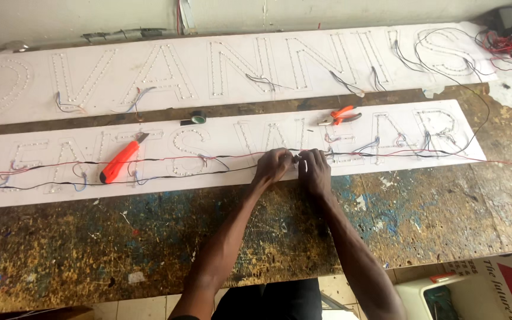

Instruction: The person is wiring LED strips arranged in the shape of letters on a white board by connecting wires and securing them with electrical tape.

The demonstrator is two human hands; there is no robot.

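Wires ran the length of the near white sign panel (pixel 386 166), a red wire (pixel 238 156) and a black wire (pixel 232 170) side by side, and both my hands met over them near the panel's middle. My left hand (pixel 272 166) was curled with its fingertips pinched together on the wiring, and my right hand (pixel 314 169) sat just at its 3 o'clock, fingers bent down onto the same spot; the two hands were touching or nearly so, and I could not tell which strand each one actually gripped. The panel carried letter outlines set with rows of small lights, and it lay flat on a worn, paint-splashed wooden workbench (pixel 149 243). At about 9 o'clock from my hands, well apart, an orange utility knife (pixel 122 159) lay tilted on the panel across the wires. At 1 o'clock, near the panel's far edge, were orange-handled pliers (pixel 340 115). At 11 o'clock, in the strip of bench between the two panels, sat a small roll of dark tape (pixel 197 118). Beyond that lay a second, longer white sign panel (pixel 208 71) with loose wire tails sticking off its letters, and at 2 o'clock, far off at the corner, a tangle of red and black leads (pixel 508 44).
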